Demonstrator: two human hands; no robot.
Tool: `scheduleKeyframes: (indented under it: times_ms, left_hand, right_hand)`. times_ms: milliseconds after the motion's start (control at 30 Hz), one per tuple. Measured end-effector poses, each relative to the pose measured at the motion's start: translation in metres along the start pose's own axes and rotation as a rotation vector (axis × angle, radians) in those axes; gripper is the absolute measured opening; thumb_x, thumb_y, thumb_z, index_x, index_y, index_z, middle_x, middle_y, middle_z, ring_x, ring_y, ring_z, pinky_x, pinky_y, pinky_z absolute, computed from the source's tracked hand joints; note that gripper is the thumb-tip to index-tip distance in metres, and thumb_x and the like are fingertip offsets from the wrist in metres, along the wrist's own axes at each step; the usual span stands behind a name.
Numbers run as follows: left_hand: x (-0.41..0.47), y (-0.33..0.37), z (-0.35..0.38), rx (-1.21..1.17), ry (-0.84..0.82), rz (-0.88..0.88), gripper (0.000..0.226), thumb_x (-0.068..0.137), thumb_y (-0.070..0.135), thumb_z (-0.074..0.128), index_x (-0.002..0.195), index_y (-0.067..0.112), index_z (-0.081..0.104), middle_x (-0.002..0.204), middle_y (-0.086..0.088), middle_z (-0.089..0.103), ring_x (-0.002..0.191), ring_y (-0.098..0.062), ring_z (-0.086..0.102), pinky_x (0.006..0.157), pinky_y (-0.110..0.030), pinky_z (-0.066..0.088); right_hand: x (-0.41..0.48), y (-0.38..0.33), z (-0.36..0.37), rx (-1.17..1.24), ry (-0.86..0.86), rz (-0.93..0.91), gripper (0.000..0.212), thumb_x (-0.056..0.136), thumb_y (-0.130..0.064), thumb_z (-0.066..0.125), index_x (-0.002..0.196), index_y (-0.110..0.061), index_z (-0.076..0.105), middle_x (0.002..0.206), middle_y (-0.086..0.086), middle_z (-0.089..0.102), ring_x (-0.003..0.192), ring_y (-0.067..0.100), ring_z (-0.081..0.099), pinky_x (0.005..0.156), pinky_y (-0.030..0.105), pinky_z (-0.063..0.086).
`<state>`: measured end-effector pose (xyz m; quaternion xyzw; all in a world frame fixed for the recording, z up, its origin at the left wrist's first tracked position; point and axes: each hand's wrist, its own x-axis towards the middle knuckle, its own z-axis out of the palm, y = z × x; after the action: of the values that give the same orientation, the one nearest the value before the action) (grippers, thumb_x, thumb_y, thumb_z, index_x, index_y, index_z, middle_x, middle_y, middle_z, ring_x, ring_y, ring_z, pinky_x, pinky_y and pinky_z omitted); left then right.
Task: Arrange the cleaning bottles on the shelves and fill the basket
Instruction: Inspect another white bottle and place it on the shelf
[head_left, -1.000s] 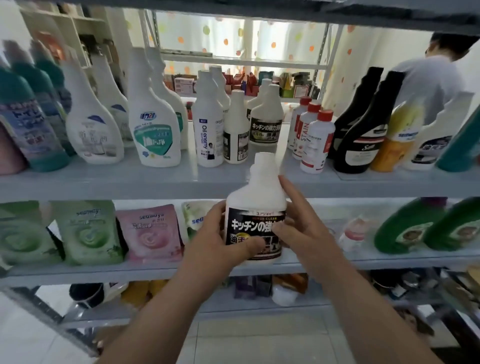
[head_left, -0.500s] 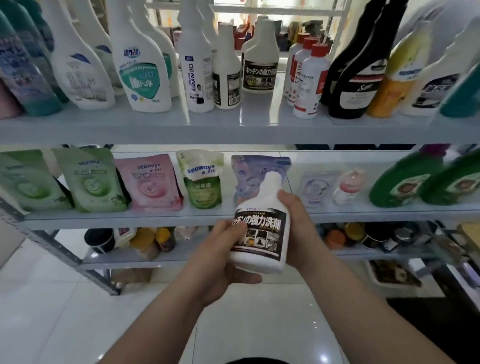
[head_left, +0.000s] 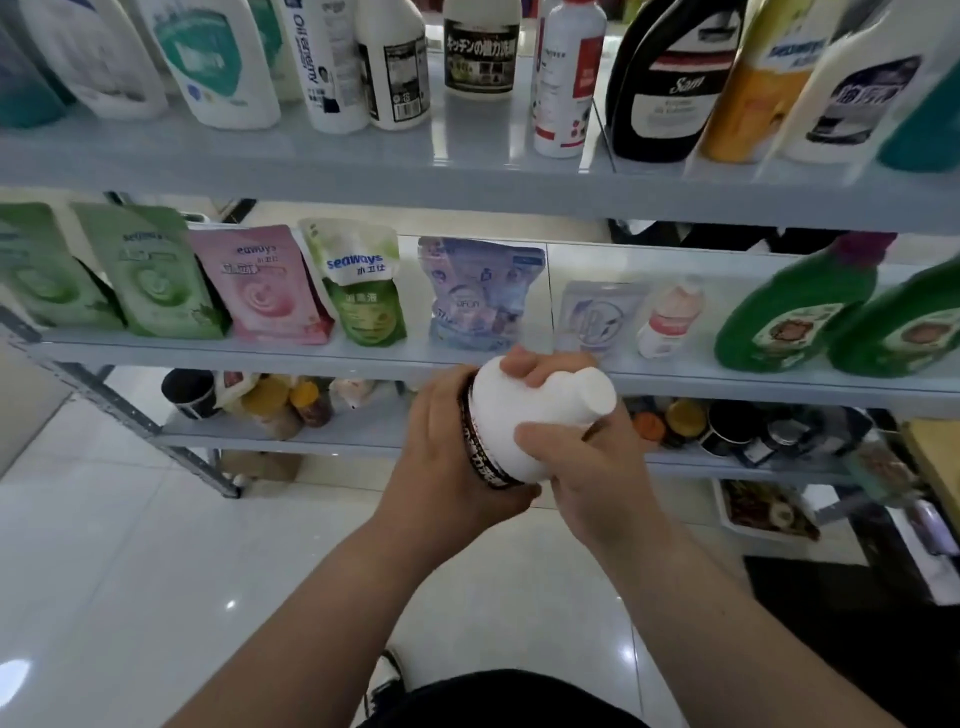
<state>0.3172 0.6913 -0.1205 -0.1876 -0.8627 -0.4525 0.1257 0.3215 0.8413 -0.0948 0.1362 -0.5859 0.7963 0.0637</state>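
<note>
A white cleaning bottle (head_left: 540, 415) with a dark label lies tilted in front of the shelves, its capped neck pointing right. My left hand (head_left: 447, 457) grips its labelled lower body. My right hand (head_left: 592, 467) grips its white shoulder, thumb in front and fingertips curled over the top. A matching white bottle (head_left: 480, 49) stands on the top shelf (head_left: 467, 176) among several other bottles. No basket is in view.
The middle shelf (head_left: 311, 358) holds several refill pouches, a small white bottle (head_left: 670, 317) and two green bottles (head_left: 789, 306). Jars and cans crowd the bottom shelf (head_left: 363, 436). Below lie glossy white floor tiles, a low tray (head_left: 769, 512) of goods at right, and my shoe.
The bottle has come down from upper-shelf height to below the middle shelf and tipped from upright onto its side. My right hand shifted to the shoulder. My view has dropped lower.
</note>
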Motion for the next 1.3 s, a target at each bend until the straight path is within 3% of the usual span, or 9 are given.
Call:
scheduleKeyframes:
  times_ms: [100,300,367,633,733,833,1033,1167,1300]
  left_hand:
    - [-0.010,0.011,0.002,-0.207,-0.112,-0.243,0.101,0.051,0.039,0.091,0.138,0.037,0.040,0.130,0.015,0.048,0.121,0.000,0.053,0.094,-0.016,0.050]
    - [-0.049,0.040,0.033,-0.840,-0.217,-0.713,0.077,0.060,0.041,0.078,0.127,0.021,0.046,0.124,-0.015,0.066,0.104,-0.038,0.071,0.076,-0.055,0.061]
    - [-0.054,0.045,0.040,-1.001,-0.246,-0.836,0.072,0.067,0.038,0.072,0.131,0.015,0.047,0.122,-0.022,0.067,0.097,-0.047,0.071,0.064,-0.053,0.061]
    - [-0.045,0.027,0.045,-0.808,-0.082,-1.008,0.040,0.077,0.028,0.050,0.111,0.018,0.067,0.097,-0.011,0.078,0.081,-0.031,0.076,0.059,-0.042,0.059]
    - [-0.041,0.016,0.035,-0.846,-0.091,-1.084,0.033,0.094,0.030,0.045,0.108,0.009,0.066,0.082,-0.015,0.074,0.061,-0.030,0.070,0.045,-0.032,0.050]
    - [-0.036,0.012,0.025,-1.193,-0.277,-1.207,0.046,0.090,0.032,0.047,0.111,-0.002,0.070,0.091,-0.022,0.069,0.073,-0.038,0.068,0.039,-0.026,0.044]
    - [-0.019,-0.005,0.000,-1.469,-0.532,-1.157,0.060,0.067,0.049,0.071,0.103,0.002,0.078,0.095,-0.023,0.072,0.074,-0.039,0.074,0.044,-0.034,0.058]
    - [-0.010,-0.033,-0.017,-1.258,-0.541,-1.044,0.073,0.082,0.070,0.059,0.117,0.008,0.075,0.115,-0.026,0.071,0.097,-0.043,0.071,0.069,-0.049,0.063]
    - [0.002,-0.048,-0.032,-0.919,-0.493,-0.885,0.059,0.077,0.046,0.074,0.127,0.016,0.061,0.113,-0.015,0.075,0.099,-0.035,0.075,0.079,-0.053,0.062]
  right_hand:
    - [-0.002,-0.011,-0.021,-0.087,-0.085,0.154,0.038,0.078,-0.034,0.067,0.116,-0.033,0.067,0.121,-0.003,0.069,0.116,0.022,0.064,0.094,0.041,0.056]
    - [-0.009,-0.009,-0.053,-0.169,-0.028,0.326,0.028,0.081,-0.055,0.067,0.108,-0.051,0.073,0.111,-0.012,0.076,0.099,0.009,0.073,0.078,0.026,0.058]
    - [-0.015,0.001,-0.057,-0.178,0.028,0.391,0.019,0.084,-0.052,0.068,0.102,-0.050,0.075,0.104,-0.010,0.077,0.090,0.010,0.075,0.074,0.030,0.060]
    - [-0.017,0.025,-0.055,-0.144,0.219,0.539,0.026,0.095,-0.029,0.070,0.089,-0.053,0.077,0.098,-0.010,0.078,0.093,0.013,0.075,0.084,0.038,0.062]
    - [-0.009,0.025,-0.050,0.033,0.239,0.660,0.015,0.095,-0.027,0.065,0.089,-0.027,0.079,0.097,0.004,0.075,0.086,0.019,0.071,0.079,0.036,0.058]
    - [-0.003,0.025,-0.040,0.164,0.227,0.685,0.032,0.093,-0.036,0.059,0.109,-0.009,0.066,0.098,0.016,0.066,0.092,0.026,0.064,0.080,0.037,0.054]
    - [0.011,0.036,-0.006,0.280,0.288,0.712,0.049,0.085,-0.045,0.066,0.115,-0.007,0.063,0.111,0.022,0.071,0.102,0.036,0.070,0.092,0.048,0.056]
    - [0.030,0.043,0.004,-0.036,0.345,0.651,0.030,0.098,-0.037,0.066,0.109,-0.009,0.067,0.095,0.010,0.076,0.084,0.024,0.072,0.076,0.040,0.060]
    - [0.046,0.046,0.016,-0.509,0.333,0.567,0.025,0.088,-0.049,0.074,0.101,-0.029,0.067,0.094,-0.008,0.075,0.078,0.005,0.073,0.061,0.021,0.055]
